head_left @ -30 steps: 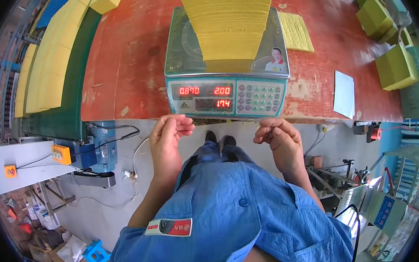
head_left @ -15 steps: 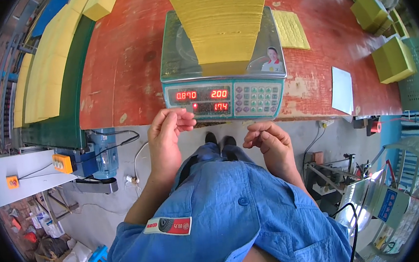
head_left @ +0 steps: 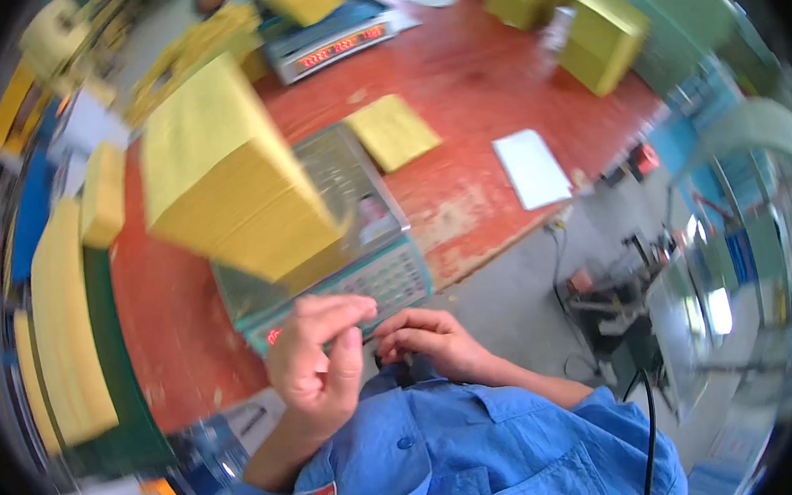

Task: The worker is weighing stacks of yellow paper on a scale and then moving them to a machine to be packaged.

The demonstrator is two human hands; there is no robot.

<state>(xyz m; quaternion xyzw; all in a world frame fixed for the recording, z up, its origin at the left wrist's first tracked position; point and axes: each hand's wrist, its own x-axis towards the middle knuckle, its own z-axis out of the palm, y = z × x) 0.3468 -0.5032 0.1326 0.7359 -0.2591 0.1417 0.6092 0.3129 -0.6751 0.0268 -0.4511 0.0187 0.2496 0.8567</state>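
A tall stack of yellow paper (head_left: 222, 168) stands on the pan of a teal-edged counter scale (head_left: 394, 280) on the red table. My left hand (head_left: 317, 361) is raised in front of the scale, covering part of its display. Its thumb and bent fingers are slightly apart, with nothing visible between them. To its right, my right hand (head_left: 436, 342) is just below the keypad with its fingers curled in. Whether those fingers hold something small cannot be made out. Neither hand touches the stack.
A flat yellow pad (head_left: 394, 133) and a white sheet (head_left: 532, 169) lie on the red table (head_left: 456, 66). Farther back is a second scale (head_left: 334, 48). Yellow stacks (head_left: 603, 40) stand at the far right. More yellow blocks (head_left: 73, 338) line the left side.
The view has swung to the right and tilted, so the scale and stack appear lower left. My hands have come closer together. The second scale is now more fully in view.
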